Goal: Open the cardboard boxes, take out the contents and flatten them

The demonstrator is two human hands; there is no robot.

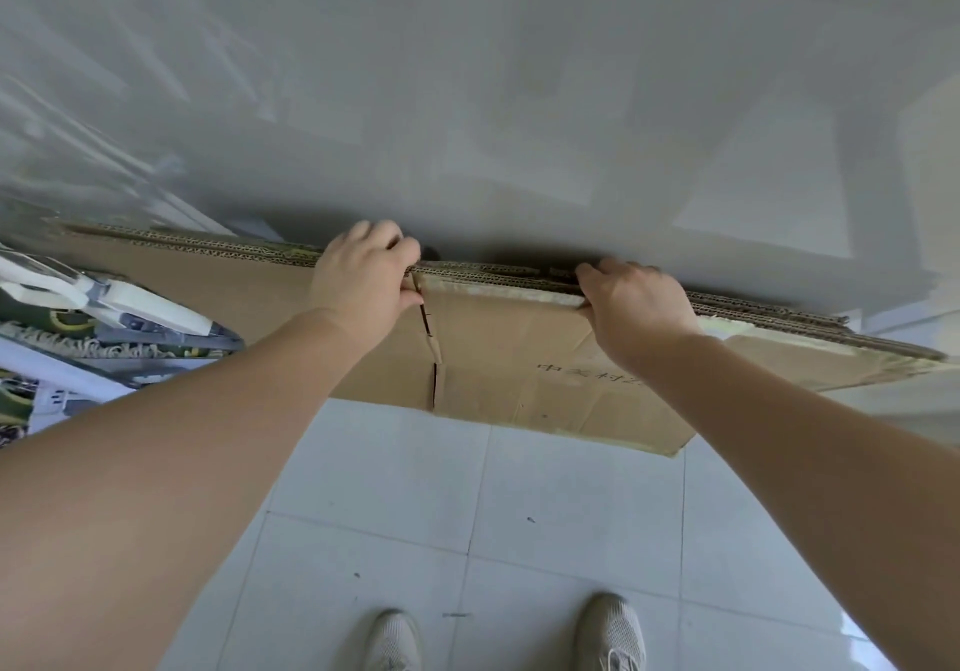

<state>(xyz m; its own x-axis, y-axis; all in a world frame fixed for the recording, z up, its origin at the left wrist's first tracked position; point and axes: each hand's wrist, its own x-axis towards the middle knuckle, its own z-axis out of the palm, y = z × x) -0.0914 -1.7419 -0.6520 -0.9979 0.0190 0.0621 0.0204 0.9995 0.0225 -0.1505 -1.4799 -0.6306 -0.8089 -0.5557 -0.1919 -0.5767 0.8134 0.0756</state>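
A flattened brown cardboard box [498, 358] stands on edge against the grey wall, in front of several other flat cardboard sheets [208, 246]. Handwritten characters show on its front face, and a split seam runs down near its middle. My left hand [363, 275] grips the top edge at the seam, fingers curled over the back and thumb on the front. My right hand [634, 306] grips the same top edge further right, fingers hooked over it. The bottom edge of the box hangs above the floor tiles.
White floor tiles [571, 504] lie below, with my two shoes [395, 642] at the bottom. At the left a white folding rack [104, 301] and patterned items [31, 337] lean near the cardboard. The grey wall [519, 98] fills the upper half.
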